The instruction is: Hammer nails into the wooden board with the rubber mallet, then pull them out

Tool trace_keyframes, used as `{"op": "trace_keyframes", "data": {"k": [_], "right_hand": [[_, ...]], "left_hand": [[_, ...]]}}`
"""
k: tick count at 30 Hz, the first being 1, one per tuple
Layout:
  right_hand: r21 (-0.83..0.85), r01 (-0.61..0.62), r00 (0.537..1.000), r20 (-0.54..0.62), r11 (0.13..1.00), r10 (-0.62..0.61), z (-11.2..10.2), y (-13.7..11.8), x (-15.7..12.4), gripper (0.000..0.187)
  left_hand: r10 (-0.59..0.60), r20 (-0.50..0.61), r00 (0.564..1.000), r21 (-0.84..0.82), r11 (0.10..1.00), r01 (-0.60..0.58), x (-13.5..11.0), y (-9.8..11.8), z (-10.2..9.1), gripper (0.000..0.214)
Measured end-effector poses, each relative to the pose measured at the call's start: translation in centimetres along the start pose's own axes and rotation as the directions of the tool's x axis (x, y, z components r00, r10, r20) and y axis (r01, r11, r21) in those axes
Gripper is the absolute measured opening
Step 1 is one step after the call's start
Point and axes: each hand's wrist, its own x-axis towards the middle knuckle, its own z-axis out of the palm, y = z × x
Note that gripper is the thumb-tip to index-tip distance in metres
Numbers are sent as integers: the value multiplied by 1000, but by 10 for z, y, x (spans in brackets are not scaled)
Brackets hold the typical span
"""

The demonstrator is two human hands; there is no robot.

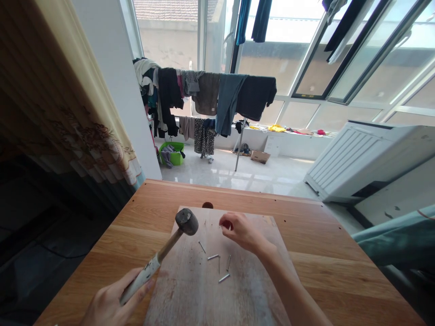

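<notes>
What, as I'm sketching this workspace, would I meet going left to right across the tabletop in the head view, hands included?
Left hand, dark mallet head, leftmost loose nail, right hand.

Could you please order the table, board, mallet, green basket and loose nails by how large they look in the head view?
Largest to smallest:
1. Table
2. Board
3. Mallet
4. Green basket
5. Loose nails, too alike to rank among themselves
</notes>
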Motion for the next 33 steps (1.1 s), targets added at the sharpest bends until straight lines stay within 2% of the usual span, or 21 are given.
{"op": "trace_keyframes", "data": {"k": [4,7,14,19,33], "right_hand": [[44,12,998,55,999,-14,8,-1,2,28],[87,13,998,55,996,-18,14,-1,3,25],[189,-24,993,-109,982,45,30,14,11,17],[223,-22,991,-127,975,51,40,20,12,17],[203,-20,988,-143,979,50,41,16,7,21]], "left_hand": [[-14,-24,1000,-13,1000,14,-1,2,-1,28],[-12,-3,1000,5,1000,12,-2,2,-3,29],[-5,4,1000,13,1000,5,-1,-1,-6,29],[-2,-3,1000,12,1000,2,-2,0,-5,26],[1,16,1000,7,1000,-1,2,13,-4,28]]}}
